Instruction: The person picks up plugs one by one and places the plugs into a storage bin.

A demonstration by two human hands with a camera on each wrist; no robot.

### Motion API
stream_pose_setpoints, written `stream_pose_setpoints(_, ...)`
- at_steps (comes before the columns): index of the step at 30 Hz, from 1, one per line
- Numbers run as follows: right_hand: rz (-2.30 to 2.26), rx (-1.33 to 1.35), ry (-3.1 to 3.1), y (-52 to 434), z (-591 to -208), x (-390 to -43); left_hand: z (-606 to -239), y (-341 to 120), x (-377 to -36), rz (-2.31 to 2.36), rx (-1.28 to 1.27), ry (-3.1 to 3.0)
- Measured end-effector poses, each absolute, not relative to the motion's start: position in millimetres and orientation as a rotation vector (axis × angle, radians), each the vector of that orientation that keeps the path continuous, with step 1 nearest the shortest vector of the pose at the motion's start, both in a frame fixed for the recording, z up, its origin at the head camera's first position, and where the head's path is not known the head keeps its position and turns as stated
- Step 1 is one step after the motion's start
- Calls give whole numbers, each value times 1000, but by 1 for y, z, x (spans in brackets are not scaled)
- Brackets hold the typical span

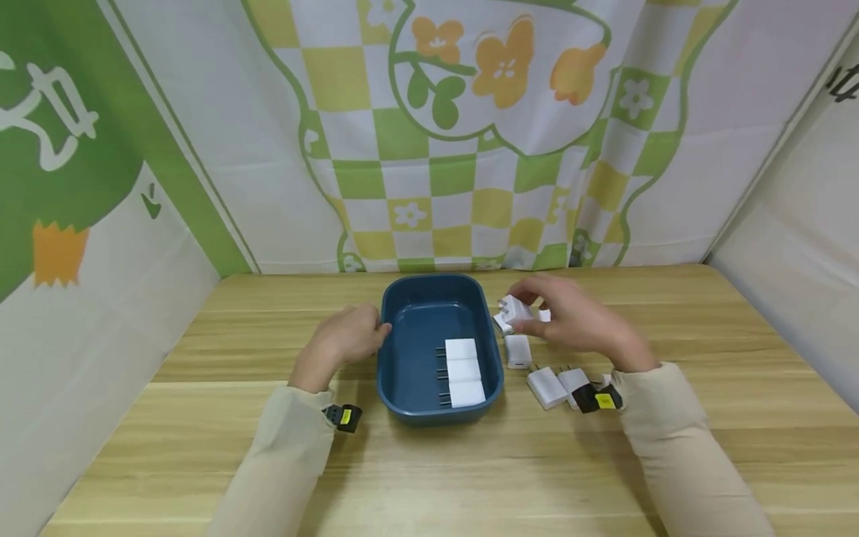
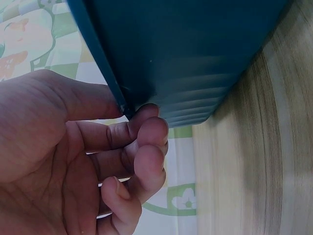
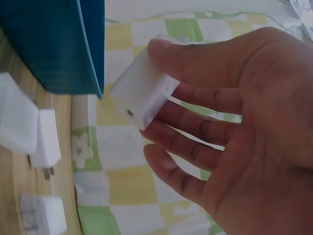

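A blue rectangular bin (image 1: 412, 294) stands on the table, and three white plug chargers (image 1: 463, 371) lie in a row along its right side, prongs pointing left. My left hand (image 1: 347, 334) pinches the bin's left rim between thumb and curled fingers, as the left wrist view shows close up. Right of the bin, my right hand (image 1: 570, 313) holds a white charger (image 3: 146, 85) between thumb and fingers, raised above the table; its prongs point left in the head view. Another charger (image 1: 517, 351) lies just below that hand, beside the bin's right wall.
More white chargers (image 1: 546, 388) lie near my right wrist. Black wrist cameras (image 1: 342, 418) are strapped over both sleeves. The wooden table (image 1: 255, 447) runs back to a patterned curtain (image 1: 456, 209), with fabric walls at left and right.
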State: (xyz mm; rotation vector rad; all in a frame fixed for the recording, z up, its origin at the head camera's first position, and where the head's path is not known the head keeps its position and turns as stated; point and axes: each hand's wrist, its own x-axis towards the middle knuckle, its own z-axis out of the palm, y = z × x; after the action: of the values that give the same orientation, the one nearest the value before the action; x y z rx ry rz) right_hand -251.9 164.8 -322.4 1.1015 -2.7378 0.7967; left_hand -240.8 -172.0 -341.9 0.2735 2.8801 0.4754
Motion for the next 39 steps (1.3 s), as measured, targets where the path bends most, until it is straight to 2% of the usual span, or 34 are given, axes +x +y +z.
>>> stream_pose_setpoints(6,829,1122,-2726,153,-322,-250,-342,-171,-241,474,273,2875)
stream_pose_setpoints(22,401,1242,-2915,113,-300,-267,-341,-171,-241,447,268,2893)
stream_pose_setpoints(39,120,1283,-2984,78,-298,-292,-341,-171,-241,448,274,2895)
